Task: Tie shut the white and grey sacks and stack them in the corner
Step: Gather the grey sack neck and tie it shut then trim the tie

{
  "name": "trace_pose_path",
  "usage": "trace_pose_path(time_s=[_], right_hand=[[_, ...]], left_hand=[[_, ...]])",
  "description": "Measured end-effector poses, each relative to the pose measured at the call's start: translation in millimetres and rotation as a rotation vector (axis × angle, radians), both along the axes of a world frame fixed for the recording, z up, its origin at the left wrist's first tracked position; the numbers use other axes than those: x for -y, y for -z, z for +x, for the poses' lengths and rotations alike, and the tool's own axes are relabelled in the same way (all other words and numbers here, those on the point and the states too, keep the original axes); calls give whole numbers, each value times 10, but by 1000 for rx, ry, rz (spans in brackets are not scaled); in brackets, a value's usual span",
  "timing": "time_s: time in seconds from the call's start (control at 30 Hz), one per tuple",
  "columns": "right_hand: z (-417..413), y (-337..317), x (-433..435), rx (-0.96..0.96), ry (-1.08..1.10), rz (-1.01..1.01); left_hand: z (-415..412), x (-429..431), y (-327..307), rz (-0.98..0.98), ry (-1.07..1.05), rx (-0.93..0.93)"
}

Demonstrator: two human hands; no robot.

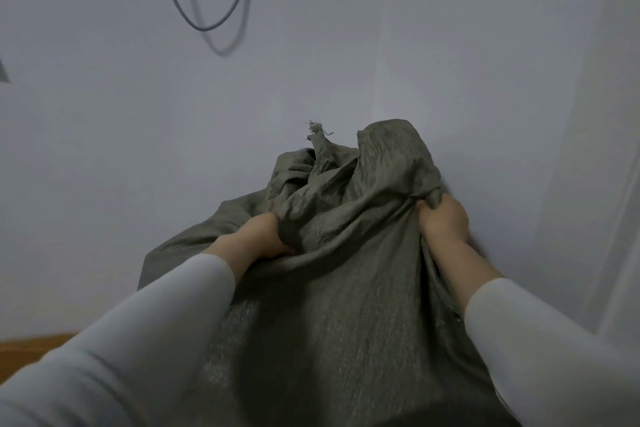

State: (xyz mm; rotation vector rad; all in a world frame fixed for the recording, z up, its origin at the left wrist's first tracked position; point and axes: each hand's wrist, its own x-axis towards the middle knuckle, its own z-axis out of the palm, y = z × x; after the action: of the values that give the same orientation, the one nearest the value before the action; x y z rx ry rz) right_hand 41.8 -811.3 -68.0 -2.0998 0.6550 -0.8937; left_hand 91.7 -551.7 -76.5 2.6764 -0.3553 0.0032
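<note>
A large grey woven sack point(332, 305) fills the lower middle of the head view, standing against a pale wall. Its top is bunched and twisted, with a frayed knotted tail point(320, 140) sticking up. My left hand point(263, 236) is clenched on a fold of the sack's fabric at its left shoulder. My right hand point(443, 218) grips a bunched fold at the sack's right upper edge. Both arms wear white sleeves. No white sack is in view.
A grey cable loop point(207, 10) hangs on the wall above left. A wall corner or door frame point(595, 149) runs down the right side. A strip of wooden floor point(31, 354) shows at the lower left.
</note>
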Motion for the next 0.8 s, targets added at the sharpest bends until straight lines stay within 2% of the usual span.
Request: trace_pose_path(time_s=[0.07, 0.2, 0.3, 0.4, 0.5, 0.53, 0.63, 0.7, 0.8], right_hand=[[-42, -45, -38, 97, 70, 26], [-83, -337, -164, 312, 83, 25], [-42, -467, -270, 343, 19, 1], [33, -382, -332, 230, -32, 6], [49, -274, -334, 109, -53, -7], [41, -259, -328, 79, -50, -24], [-4, -234, -307, 24, -23, 0], [-26, -234, -265, -20, -10, 84], [-18, -237, -182, -147, -61, 102]], left_hand=[[-2, -14, -87, -17, -34, 80], [2, -126, -611, -234, -212, 378], [64, -298, -878, -356, -344, 468], [49, -372, -704, -350, -348, 370], [-56, -368, -440, -506, -218, 103], [-85, -366, -378, -492, -190, 27], [-88, -397, -189, -179, -257, 22], [-79, -405, -63, -149, -305, 24], [-97, -408, 48, -117, -357, 3]])
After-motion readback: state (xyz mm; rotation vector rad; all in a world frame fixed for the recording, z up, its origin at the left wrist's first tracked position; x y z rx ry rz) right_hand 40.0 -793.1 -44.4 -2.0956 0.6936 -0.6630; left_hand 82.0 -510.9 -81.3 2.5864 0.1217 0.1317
